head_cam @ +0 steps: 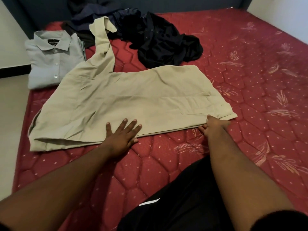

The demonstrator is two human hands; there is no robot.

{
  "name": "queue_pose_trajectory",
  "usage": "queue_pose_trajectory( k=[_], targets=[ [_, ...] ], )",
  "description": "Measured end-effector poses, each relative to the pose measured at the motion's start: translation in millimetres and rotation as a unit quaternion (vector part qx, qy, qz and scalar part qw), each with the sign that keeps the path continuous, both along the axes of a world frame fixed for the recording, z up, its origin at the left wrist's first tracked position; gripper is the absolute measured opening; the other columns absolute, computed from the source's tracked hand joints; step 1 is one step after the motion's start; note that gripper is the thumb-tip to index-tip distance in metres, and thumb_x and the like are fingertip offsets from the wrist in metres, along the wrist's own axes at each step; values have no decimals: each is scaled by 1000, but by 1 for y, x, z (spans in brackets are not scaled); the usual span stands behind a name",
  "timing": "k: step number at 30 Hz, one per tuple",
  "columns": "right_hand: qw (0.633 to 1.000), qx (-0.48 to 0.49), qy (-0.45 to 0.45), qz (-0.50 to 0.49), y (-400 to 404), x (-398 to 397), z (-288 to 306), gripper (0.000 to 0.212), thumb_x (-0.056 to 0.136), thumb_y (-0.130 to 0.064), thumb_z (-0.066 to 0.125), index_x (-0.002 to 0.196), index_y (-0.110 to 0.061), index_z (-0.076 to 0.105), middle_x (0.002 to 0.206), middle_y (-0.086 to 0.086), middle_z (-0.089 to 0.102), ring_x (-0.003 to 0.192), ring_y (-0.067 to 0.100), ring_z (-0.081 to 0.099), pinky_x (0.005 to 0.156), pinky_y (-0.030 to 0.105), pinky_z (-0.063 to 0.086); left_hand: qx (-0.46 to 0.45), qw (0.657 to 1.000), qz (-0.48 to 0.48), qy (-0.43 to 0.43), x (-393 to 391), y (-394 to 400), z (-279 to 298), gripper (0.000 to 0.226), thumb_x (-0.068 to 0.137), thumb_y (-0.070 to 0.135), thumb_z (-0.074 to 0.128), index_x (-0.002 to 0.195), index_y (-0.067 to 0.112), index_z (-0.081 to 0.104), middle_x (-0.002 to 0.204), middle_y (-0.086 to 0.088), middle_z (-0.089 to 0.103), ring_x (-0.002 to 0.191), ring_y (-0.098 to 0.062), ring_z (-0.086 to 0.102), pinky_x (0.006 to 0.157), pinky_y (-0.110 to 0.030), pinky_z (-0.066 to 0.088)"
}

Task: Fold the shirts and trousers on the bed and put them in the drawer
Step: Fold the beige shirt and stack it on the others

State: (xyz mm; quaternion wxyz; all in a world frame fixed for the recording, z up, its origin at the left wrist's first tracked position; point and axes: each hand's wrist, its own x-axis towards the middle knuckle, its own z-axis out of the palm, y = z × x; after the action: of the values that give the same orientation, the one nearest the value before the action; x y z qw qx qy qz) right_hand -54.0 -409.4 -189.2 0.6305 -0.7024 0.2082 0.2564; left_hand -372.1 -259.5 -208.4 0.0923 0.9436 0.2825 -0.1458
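Beige trousers [126,100] lie spread across the near half of the bed [250,80], waist end toward the right, one leg end bent away toward the headboard side and resting against the dark garments. Both bare forearms reach forward from the lower edge of the view over the red quilted mattress. The left hand [120,136] lies palm down on the near edge of the trousers, roughly at mid-length; its fingers [131,126] are straight and spread apart, pressing flat on the cloth, with the thumb extended along the hem line on the mattress side. The right hand [210,126] is at the near right corner of the trousers, at the waistband; its fingers are curled under the fabric edge with the thumb on top, pinching the cloth. The trousers therefore sit directly under the left fingers and between the right thumb and fingers. A folded grey shirt [53,60], collar up and buttons visible, rests at the far left corner of the bed, touching the left part of the trousers. A pile of dark clothes [158,35], unfolded, lies beyond the trousers toward the head of the bed. A black-clad knee [183,197] rests on the mattress between the forearms.
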Motion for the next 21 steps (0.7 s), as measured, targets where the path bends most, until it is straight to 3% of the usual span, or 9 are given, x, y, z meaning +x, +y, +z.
queue_pose_trajectory(
  k=[3,5,7,9,13,15,18,19,21],
  targets=[
    [994,36,76,65,-8,-18,23,30,99,-5,46,128,-7,49,113,14,49,104,29,56,61,44,58,63,998,-27,13,-5,-3,13,57,104,32,25,154,34,-1,163,8,-7,151,-21,-1,108,-70,9],
    [988,75,124,55,-15,-22,28,20,101,-8,45,119,-3,50,104,15,51,112,28,58,83,41,56,154,984,-78,-40,-17,-5,19,67,94,22,47,154,25,18,161,-4,20,139,-30,35,97,-59,36],
    [979,114,167,36,-16,-28,31,17,99,-12,50,98,4,49,96,13,57,83,20,70,70,30,59,178,980,-78,-38,-33,-9,18,82,67,21,74,143,16,43,136,-16,54,94,-36,61,66,-43,47],
    [977,129,167,28,-14,-34,31,23,99,-16,51,84,0,47,84,8,59,54,14,65,44,24,55,161,986,-17,-49,-52,-13,9,88,62,21,80,142,17,43,122,-17,56,69,-34,60,51,-36,42],
    [969,161,186,28,-8,-51,32,23,100,-22,50,86,-5,49,82,5,60,66,12,59,36,21,49,72,959,187,-199,-78,-2,0,62,89,10,54,147,22,37,136,-11,40,93,-36,62,71,-37,44],
    [963,170,206,36,-2,-66,30,23,100,-24,50,87,-6,51,77,4,63,58,13,62,34,21,48,-46,840,373,-391,-80,-4,-1,48,85,10,62,132,20,55,121,-13,56,90,-29,63,80,-34,49],
    [954,173,227,89,13,-99,22,26,99,-28,51,83,-8,50,47,3,62,35,11,59,32,19,46,-278,393,655,-583,-68,-16,17,28,88,10,62,115,17,55,89,-10,58,66,-20,57,67,-41,56],
    [954,173,226,95,20,-110,16,24,99,-28,52,82,-11,50,41,1,59,32,9,56,32,17,44,-323,302,689,-574,-66,-16,20,24,90,7,61,112,13,55,85,-7,55,69,-19,56,74,-43,57],
    [962,170,196,86,31,-127,5,24,96,-27,57,76,-16,50,38,-5,51,28,6,47,33,11,37,-346,223,718,-562,-68,-9,18,21,90,5,62,110,8,58,84,-3,53,79,-18,55,91,-40,52]
  ],
)
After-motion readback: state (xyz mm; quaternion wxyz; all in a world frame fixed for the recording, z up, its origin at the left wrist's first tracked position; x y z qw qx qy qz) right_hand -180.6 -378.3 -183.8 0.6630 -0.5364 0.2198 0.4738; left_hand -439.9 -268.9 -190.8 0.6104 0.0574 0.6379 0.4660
